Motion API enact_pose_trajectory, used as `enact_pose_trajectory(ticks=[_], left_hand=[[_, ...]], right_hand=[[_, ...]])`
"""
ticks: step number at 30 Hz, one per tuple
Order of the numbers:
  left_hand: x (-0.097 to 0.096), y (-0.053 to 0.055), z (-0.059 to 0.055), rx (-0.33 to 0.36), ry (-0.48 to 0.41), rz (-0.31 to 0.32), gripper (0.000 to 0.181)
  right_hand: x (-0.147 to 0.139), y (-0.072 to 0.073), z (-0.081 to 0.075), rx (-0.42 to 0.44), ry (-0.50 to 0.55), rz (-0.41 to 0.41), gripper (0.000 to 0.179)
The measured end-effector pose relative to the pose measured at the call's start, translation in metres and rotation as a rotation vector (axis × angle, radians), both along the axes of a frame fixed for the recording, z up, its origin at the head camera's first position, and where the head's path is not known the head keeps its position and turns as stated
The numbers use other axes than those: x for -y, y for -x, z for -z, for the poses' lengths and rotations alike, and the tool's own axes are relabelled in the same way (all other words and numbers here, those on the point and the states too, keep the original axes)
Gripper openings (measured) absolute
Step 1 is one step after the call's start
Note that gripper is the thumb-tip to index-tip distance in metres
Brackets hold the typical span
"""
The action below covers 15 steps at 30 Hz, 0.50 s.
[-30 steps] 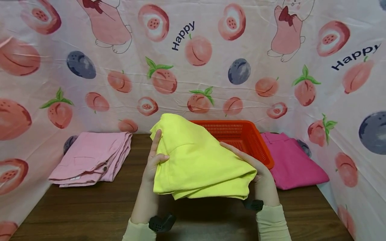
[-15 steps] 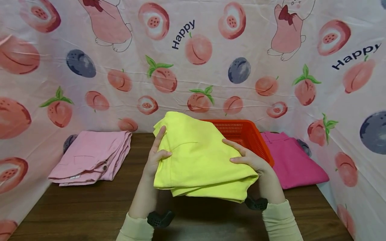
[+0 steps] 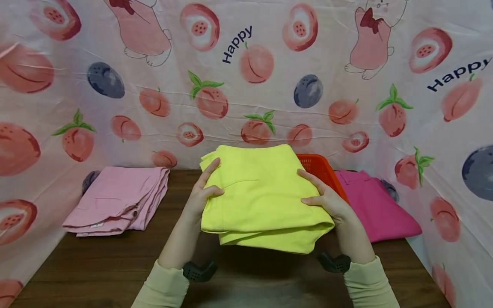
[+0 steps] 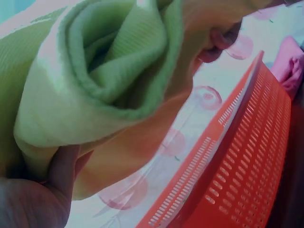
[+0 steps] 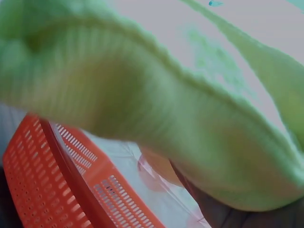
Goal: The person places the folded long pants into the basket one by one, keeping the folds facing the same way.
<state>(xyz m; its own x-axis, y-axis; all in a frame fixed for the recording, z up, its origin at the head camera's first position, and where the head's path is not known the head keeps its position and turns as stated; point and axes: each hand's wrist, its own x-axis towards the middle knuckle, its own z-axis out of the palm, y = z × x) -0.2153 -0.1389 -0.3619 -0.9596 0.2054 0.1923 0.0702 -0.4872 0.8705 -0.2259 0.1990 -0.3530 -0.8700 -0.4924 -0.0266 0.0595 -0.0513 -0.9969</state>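
Folded yellow pants (image 3: 265, 188) are held up in front of me by both hands, with a curved seam on the upper face. My left hand (image 3: 199, 197) grips the left side, thumb on the top face. On the opposite side my right hand (image 3: 328, 197) holds the edge, thumb and a finger showing on the cloth. The rest of the fingers are hidden beneath. In the left wrist view the yellow cloth (image 4: 52, 109) shows rolled layers at its end. The right wrist view shows a blurred lower fold of the cloth (image 5: 156, 99).
Behind the pants stands an orange-red perforated basket (image 3: 328, 174), mostly covered by them. Folded light pink pants (image 3: 111, 201) lie at the table's left. Folded magenta pants (image 3: 379, 209) lie at the right, beside the basket. A fruit-print curtain (image 3: 154, 81) encloses the back and sides.
The yellow pants have levelled out, their right side rising, and shifted slightly right, covering more of the basket. The right thumb has come onto the top face. Both hands keep hold.
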Motion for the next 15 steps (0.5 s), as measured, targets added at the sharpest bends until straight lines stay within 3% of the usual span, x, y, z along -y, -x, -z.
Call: enact_pose_trajectory(ticks=[9,15], left_hand=[[-0.007,0.008,0.0,0.122,0.004,-0.025,0.073],[-0.012,0.013,-0.003,0.217,-0.01,0.03,0.065]], right_hand=[[-0.003,-0.004,-0.005,0.001,0.047,0.103,0.073],[-0.005,-0.002,-0.005,-0.027,0.055,0.158,0.074]])
